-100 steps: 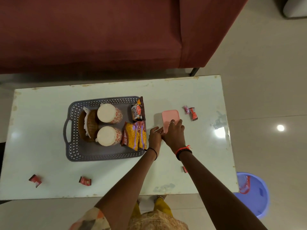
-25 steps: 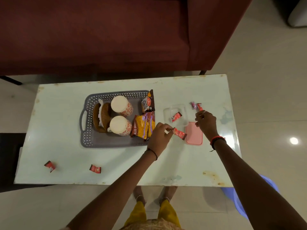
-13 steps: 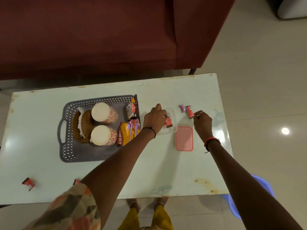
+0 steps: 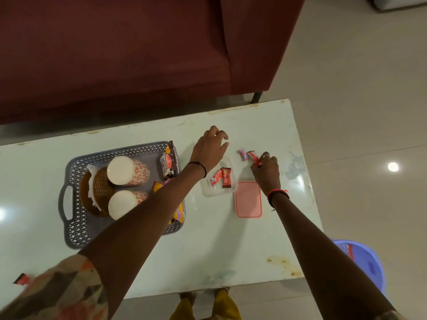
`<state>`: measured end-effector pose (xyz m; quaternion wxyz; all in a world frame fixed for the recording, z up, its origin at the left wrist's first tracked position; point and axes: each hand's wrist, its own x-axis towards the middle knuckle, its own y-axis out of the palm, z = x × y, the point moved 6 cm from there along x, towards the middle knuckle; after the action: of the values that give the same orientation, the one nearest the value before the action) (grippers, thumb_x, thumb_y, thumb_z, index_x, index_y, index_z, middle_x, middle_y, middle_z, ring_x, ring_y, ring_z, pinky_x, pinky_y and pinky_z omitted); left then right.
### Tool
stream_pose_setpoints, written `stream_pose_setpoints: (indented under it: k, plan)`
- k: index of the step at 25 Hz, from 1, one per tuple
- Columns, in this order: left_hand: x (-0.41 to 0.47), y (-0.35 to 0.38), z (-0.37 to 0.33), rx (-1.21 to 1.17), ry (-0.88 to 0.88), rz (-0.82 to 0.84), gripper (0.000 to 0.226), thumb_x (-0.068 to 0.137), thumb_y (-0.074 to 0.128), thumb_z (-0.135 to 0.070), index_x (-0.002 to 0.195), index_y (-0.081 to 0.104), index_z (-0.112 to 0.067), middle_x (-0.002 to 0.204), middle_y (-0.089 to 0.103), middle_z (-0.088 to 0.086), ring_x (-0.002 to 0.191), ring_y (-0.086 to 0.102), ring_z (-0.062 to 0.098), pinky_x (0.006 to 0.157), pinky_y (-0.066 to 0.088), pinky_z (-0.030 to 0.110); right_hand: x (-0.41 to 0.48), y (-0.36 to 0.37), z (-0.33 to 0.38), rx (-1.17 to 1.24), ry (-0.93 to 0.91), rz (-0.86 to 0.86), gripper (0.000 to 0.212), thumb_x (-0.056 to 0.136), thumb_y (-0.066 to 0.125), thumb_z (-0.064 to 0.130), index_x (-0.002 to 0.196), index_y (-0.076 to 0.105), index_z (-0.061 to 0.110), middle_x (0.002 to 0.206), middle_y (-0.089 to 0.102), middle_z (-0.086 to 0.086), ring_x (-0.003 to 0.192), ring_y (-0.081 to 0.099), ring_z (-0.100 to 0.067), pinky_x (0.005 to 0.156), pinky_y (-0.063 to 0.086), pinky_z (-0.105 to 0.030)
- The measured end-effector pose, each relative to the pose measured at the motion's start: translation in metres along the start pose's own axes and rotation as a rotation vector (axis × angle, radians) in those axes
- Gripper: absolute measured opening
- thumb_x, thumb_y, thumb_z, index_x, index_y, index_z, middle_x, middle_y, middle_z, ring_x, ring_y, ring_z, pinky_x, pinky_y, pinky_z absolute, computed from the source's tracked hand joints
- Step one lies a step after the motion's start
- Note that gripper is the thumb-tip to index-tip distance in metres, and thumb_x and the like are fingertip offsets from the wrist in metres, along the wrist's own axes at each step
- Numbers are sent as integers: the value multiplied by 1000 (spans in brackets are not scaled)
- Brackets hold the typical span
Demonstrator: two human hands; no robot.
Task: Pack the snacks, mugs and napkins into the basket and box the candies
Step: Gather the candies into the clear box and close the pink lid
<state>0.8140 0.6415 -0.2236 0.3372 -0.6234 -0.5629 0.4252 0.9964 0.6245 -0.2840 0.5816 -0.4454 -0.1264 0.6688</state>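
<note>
R hand (image 4: 265, 170) pinches red candy (image 4: 253, 157) at box's (image 4: 232, 190) 2 o'clock; L hand (image 4: 210, 148) open, empty, at 12; pink lid (image 4: 248, 199) at 4.

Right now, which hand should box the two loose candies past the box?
Right. The right hand already pinches the red candy, with the pink candy beside it. The left hand hovers open and empty past the box.

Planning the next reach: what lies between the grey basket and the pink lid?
In the head view, the clear box holding two candies lies between the basket and lid.
</note>
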Motion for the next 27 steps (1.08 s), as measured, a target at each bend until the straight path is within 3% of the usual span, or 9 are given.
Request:
stream_pose_setpoints:
  k: [5,10,13,21,24,27]
  plan:
    - [20,29,-3,29,-3,153,24,94,46,-21,113,57,-11,124,54,12,109,58,24,96,49,31,-34,-5,14,64,-145,2,18,84,60,22,95,59,8,97,57,-9,85,53,-19,61,38,-18]
    - [33,49,-11,63,53,321,37,85,61,-27,119,52,-16,124,51,13,109,56,27,96,48,34,-70,19,37,-149,-365,133,35,83,63,33,110,58,12,96,55,-8,94,53,-23,72,49,-31]
    - [35,57,-19,146,138,389,42,84,64,-25,122,49,-18,127,49,14,109,56,29,94,47,34,-72,25,41,-178,-359,166,51,81,65,41,122,54,14,104,56,-7,99,53,-22,77,48,-31]
    - [49,72,-44,227,292,430,25,83,62,-20,107,57,-13,114,52,14,95,58,30,82,50,36,-70,11,24,-30,-263,99,28,91,53,35,110,60,15,103,57,-5,96,56,-20,77,48,-29]
    - [50,73,-44,165,261,436,22,85,61,-17,105,57,-10,111,56,15,96,58,30,83,50,36,-67,8,18,-24,-239,79,24,92,52,31,107,60,15,100,57,-3,89,56,-18,73,43,-24]
    - [45,51,-39,-23,147,299,23,86,60,-22,105,58,-10,110,60,14,95,61,27,84,50,32,-66,7,13,3,-202,55,19,92,51,26,100,61,12,99,58,-2,81,55,-16,68,39,-23]
